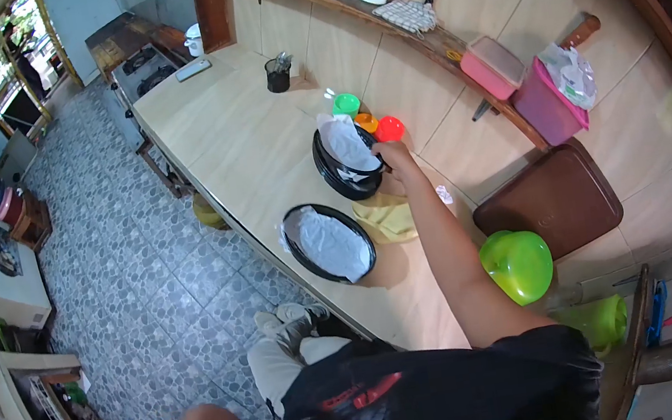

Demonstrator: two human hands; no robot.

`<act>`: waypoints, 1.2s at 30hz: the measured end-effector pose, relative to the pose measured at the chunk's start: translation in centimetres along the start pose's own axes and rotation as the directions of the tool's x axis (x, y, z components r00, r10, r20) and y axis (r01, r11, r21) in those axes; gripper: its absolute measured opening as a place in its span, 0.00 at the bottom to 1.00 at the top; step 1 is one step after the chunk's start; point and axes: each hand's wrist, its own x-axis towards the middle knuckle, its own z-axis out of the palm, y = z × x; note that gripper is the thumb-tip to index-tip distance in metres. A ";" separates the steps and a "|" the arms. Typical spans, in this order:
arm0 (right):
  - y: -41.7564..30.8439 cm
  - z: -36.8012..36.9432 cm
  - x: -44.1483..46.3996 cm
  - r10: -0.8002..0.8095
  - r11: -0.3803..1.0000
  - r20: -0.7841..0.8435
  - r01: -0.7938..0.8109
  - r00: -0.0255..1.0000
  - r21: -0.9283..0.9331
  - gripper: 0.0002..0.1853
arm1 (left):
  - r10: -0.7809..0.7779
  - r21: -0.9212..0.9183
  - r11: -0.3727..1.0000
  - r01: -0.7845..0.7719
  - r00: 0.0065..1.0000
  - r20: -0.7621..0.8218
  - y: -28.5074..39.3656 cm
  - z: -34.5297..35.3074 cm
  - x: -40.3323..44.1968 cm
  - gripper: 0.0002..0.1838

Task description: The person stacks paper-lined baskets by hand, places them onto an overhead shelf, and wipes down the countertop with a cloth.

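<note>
My right hand [396, 158] reaches across the counter, its fingers closed on the right rim of a black oval basket [318, 157]. That basket is lined with white paper [346, 141] and sits on top of a stack of similar black baskets. Nearer to me, another black oval basket [371, 250], also lined with white paper [331, 245], rests on the counter. A yellow cloth [389, 218] lies between this basket and my right forearm. Of my left arm only a blurred, rounded part shows at the bottom left; the hand itself is out of sight.
Green [346, 104], orange [366, 122] and red [390, 128] cups stand behind the stack. A brown tray [554, 201] leans on the wall beside a bright green bowl [517, 266]. Farther along the counter [213, 128] are a black mesh holder [278, 76] and a phone [193, 69].
</note>
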 end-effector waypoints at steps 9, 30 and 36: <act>-4.0 -0.7 -2.3 0.175 0.940 0.214 -0.228 0.961 0.253 0.09 | -0.958 0.756 -0.141 0.640 -0.281 0.060 -4.7 -21.2 -18.6 0.17; 2.5 7.8 -23.1 -0.484 0.547 0.017 0.318 0.875 -0.774 0.38 | -0.109 0.632 -0.775 0.015 -0.988 -0.110 4.2 -41.4 -37.9 0.24; 7.9 3.2 -21.2 -0.053 0.876 0.202 0.142 0.978 -0.461 0.37 | -0.323 0.544 -0.828 0.138 -0.910 -0.261 -2.0 -28.4 -35.9 0.42</act>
